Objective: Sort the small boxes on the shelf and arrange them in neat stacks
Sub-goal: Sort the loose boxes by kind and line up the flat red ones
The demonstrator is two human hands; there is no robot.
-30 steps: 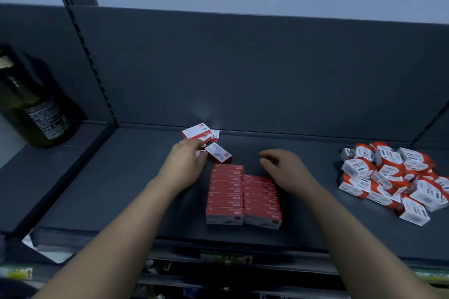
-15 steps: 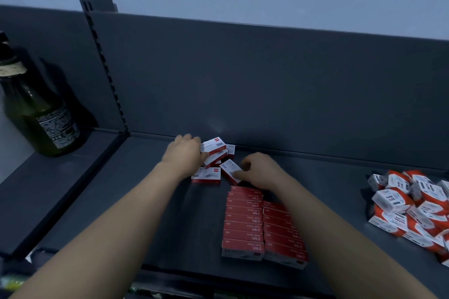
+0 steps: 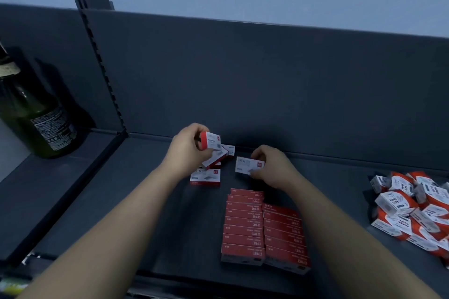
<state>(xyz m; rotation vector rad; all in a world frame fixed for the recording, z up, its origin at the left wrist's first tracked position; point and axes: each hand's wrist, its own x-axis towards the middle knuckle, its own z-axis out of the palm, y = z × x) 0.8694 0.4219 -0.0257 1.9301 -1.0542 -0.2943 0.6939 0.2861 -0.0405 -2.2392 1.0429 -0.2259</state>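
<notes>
- A dark green bottle [image 3: 36,116] stands on the neighbouring section, well to the left of the left hand. It seems to have no part in the sorting.
- The left hand [image 3: 188,150] has fingers and thumb curled round one red-and-white box [image 3: 211,140], lifted clear of the shelf [image 3: 145,201] close to the back panel.
- Just under and to the right of that hand lie the loose boxes [image 3: 216,160], tilted across one another. One flat box [image 3: 206,176] lies apart, on the near side of them.
- The right hand [image 3: 272,167] pinches a second box [image 3: 249,165] by its right end, white face up. I cannot tell whether it touches the shelf.
- On the near side of the right hand stand the two red rows [image 3: 244,223], touching side by side, the left one reaching further back.
- Well to the right of the right hand is a heap of orange-and-white boxes [image 3: 413,206], not yet sorted.
- The step in hand looks like gathering the loose red-and-white ones.
- Next, each held box likely needs turning to match the rows. It can then be set at a row's far end, probably the shorter right one, with edges flush and neighbours not nudged.
</notes>
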